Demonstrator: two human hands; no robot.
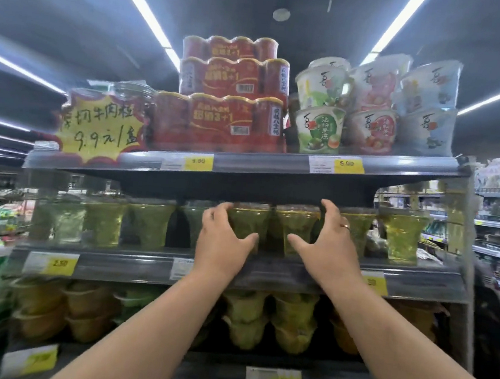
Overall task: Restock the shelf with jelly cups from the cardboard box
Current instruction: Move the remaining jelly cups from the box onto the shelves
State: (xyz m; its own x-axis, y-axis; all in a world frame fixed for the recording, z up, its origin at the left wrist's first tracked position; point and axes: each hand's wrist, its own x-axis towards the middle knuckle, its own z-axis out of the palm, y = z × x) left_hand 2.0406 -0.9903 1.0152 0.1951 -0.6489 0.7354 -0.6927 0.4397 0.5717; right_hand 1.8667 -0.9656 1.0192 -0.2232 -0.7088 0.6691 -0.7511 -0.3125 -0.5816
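Reaching up to the grey metal middle shelf (131,265), the left hand (222,241) and the right hand (325,245) clasp a pair of translucent green plastic jelly cups (249,219) from either side, fingers curled round the outer walls and thumbs pressed on the fronts. The pair stands near the shelf's front edge, with the lids just under the dark underside of the top shelf (260,164), which crowds them from above. Neighbouring green cups (147,225) stand close along the row on both sides. At the top shelf's front edge stand red shrink-wrapped can packs (218,122), white printed tubs (372,109) and a yellow starburst price sign (99,129). Stacked yellow and green cups (290,324) sit on the shelf below.
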